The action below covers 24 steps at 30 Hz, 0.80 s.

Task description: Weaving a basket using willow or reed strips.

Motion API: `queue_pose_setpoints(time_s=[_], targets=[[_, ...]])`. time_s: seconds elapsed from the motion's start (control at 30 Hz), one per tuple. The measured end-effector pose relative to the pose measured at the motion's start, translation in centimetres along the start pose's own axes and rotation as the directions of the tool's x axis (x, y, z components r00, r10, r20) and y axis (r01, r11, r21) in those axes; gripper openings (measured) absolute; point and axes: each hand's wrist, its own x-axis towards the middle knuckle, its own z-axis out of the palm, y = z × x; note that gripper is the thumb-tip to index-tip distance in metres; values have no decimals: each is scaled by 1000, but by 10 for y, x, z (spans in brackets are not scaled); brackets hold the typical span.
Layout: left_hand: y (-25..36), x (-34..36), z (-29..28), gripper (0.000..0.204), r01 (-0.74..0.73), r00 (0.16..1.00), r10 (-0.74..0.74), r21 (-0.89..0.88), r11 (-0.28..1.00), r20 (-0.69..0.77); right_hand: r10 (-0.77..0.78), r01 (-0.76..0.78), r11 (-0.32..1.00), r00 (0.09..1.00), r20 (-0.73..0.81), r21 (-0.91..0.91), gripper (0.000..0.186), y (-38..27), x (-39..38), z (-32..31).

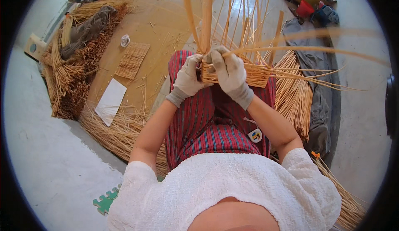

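Note:
A partly woven wicker basket (257, 75) rests over my knees, its long upright stakes (206, 19) standing up from the low woven wall. My left hand (189, 75), in a pale work glove, is closed round the basket's left corner. Beside it my right hand (227, 70), gloved alike, bends its fingers over the basket's near wall and pinches a long wicker strand (274, 49). That strand runs out to the right and is blurred toward its end. Several thinner loose ends (309, 76) stick out from the basket's right side. My fingertips partly hide the corner weave.
Large bundles of wicker rods lie left (75, 56) and right (296, 98), some beside dark cloth (318, 60). A small woven mat (132, 60), a white sheet (111, 102) and a small white cup-like item (125, 40) lie on a brown board. Tools and containers, one a red tub (305, 9), sit far right.

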Motion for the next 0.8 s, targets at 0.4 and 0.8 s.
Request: queue_pose_setpoints(time_s=[0.4, 0.8], targets=[[-24, 0, -28, 71, 243, 953, -71, -602, 760, 295, 45, -45, 977, 999, 4, 210, 13, -43, -30, 13], [-17, 57, -51, 66, 542, 575, 87, -458, 705, 813, -88, 74, 855, 996, 2, 513, 10, -50, -72, 15]])
